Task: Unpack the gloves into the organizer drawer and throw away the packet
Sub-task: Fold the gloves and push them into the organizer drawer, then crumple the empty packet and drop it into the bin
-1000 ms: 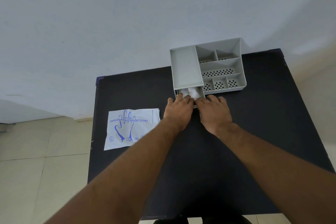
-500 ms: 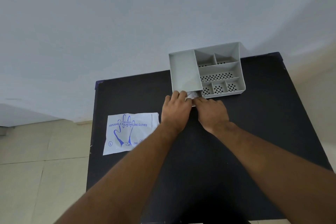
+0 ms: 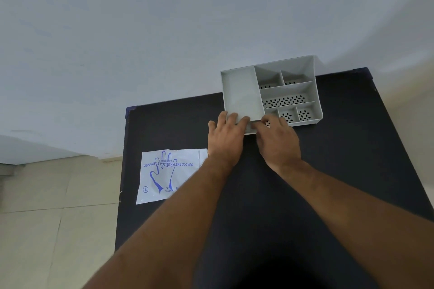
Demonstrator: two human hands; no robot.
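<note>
The grey organizer (image 3: 270, 94) compartments are seen bare; its drawer front is pressed by the flat, fingers-together left hand (image 3: 226, 135) and right hand (image 3: 277, 141). The glove packet (image 3: 164, 176) is laid on the black table (image 3: 328, 183), left.

Both bare hands are resting against the near front of a grey organizer (image 3: 270, 94) that is standing at the far edge of a black worktop (image 3: 340, 159), close to a pale wall. The left hand (image 3: 226, 138) is lying flat with its fingers spread on the drawer front (image 3: 249, 129), under the long plain compartment. The right hand (image 3: 278, 142) is just beside it, fingertips touching the same front edge. A white gloves packet (image 3: 168, 175) with blue print is lying flat on the worktop's left side, partly under the left forearm.
</note>
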